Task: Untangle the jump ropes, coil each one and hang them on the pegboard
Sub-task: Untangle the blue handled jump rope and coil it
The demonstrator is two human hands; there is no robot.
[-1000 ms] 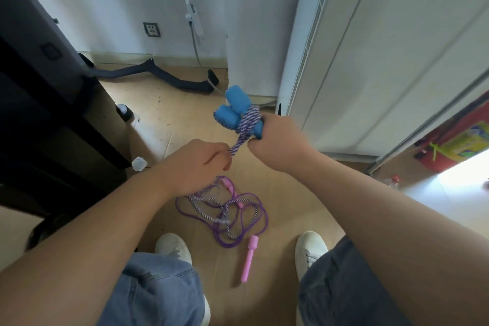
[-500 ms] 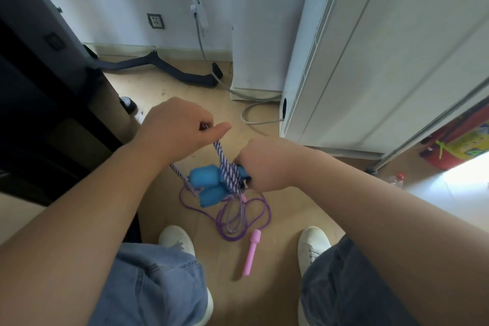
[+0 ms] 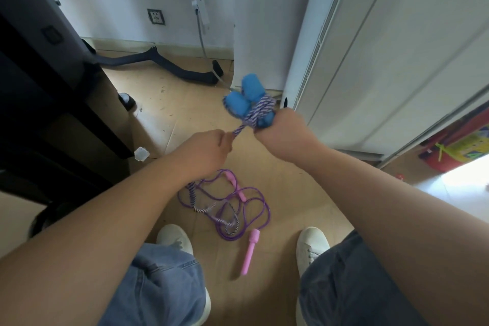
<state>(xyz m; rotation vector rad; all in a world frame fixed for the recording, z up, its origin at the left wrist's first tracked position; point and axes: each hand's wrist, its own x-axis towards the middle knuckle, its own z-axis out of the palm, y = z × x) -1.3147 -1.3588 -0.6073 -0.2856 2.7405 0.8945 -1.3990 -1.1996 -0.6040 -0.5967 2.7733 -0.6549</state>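
Observation:
My right hand (image 3: 284,135) grips the two blue foam handles (image 3: 244,96) of a jump rope, held upward with the purple-and-white braided rope (image 3: 258,111) wound around them. My left hand (image 3: 205,152) pinches the same braided rope just left of the handles, pulled taut. The rest of that rope trails down to the floor, where it lies tangled with a thin purple jump rope (image 3: 254,209) that has pink handles (image 3: 250,255). No pegboard is in view.
A dark cabinet or desk (image 3: 53,103) stands at the left. White cabinet doors (image 3: 383,61) fill the right. A black curved bar (image 3: 158,65) and a cable lie by the wall. My two white shoes (image 3: 176,237) flank the rope pile.
My right hand has lifted the blue handles from low near the floor pile up to chest height. My left hand dropped lower and still pinches the braided rope.

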